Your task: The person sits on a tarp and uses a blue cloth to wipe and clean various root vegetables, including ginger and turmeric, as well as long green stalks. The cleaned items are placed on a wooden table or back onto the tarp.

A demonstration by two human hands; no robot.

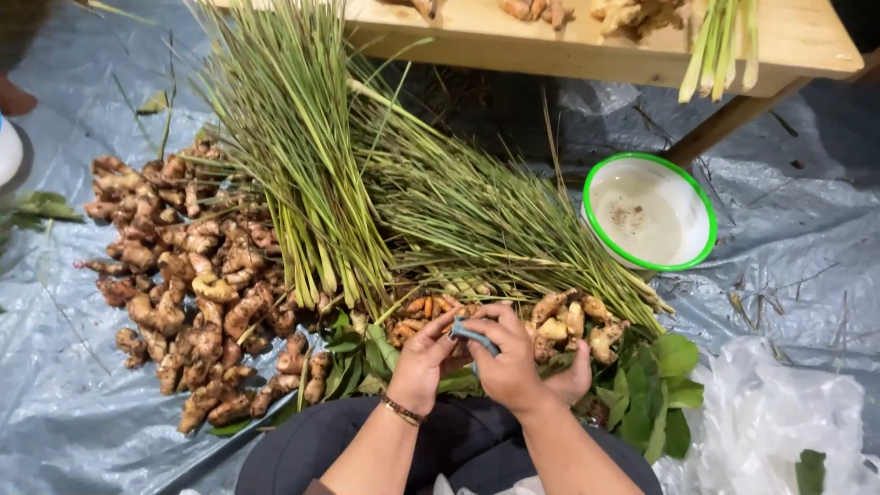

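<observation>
While both hands meet low in the centre of the view, the left hand (420, 362) and right hand (513, 362) share a small grey-blue strip (475, 335), prob. a band or tie; can't tell exactly what it is. Right fingers (495, 321) curl over it & pinch it shut; left fingers (438, 332) are bent in, tips touching its left end. A beaded bracelet (403, 410) sits on the left wrist.

Strip hangs just above a small clump of ginger-like roots (568, 325) lying on green leaves (660, 394). A big heap of turmeric/ginger rhizomes (188, 275) lies to the left on the grey tarp (55, 385). Lemongrass bundles (367, 183) fan out behind the hands. A white bowl w/ green rim (650, 214) sits right of the stalks, near the wooden bench (550, 46). A clear plastic bag (770, 422) lies at bottom right.
</observation>
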